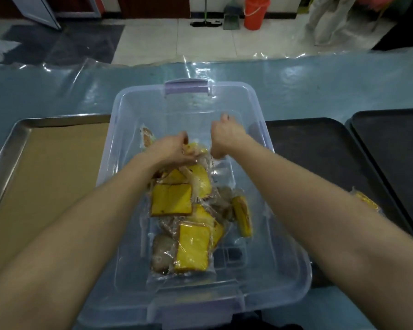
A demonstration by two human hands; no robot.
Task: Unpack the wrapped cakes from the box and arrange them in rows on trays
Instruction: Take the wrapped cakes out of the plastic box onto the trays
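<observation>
Inside the clear box (258, 108) on the counter (57, 91), the person's left grip (174, 151) is pinching a wrapped yellow cake (197, 147) at the far end of the pile of wrapped cakes (171, 200). The right grip (224, 136) is curling just beside it; whether it is holding film, I cannot tell. Picking is seemingly going on; next, the cake is needing a lift over the wall to the paper-lined tray (14, 144).

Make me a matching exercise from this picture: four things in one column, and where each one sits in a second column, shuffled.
Things:
1. steel tray
2. black tray
3. orange bucket
4. heap of wrapped cakes

Places:
A. on the tiled floor
B. inside the clear box
C. left of the box
D. right of the box

Pairs: 1-C, 2-D, 3-A, 4-B
</observation>
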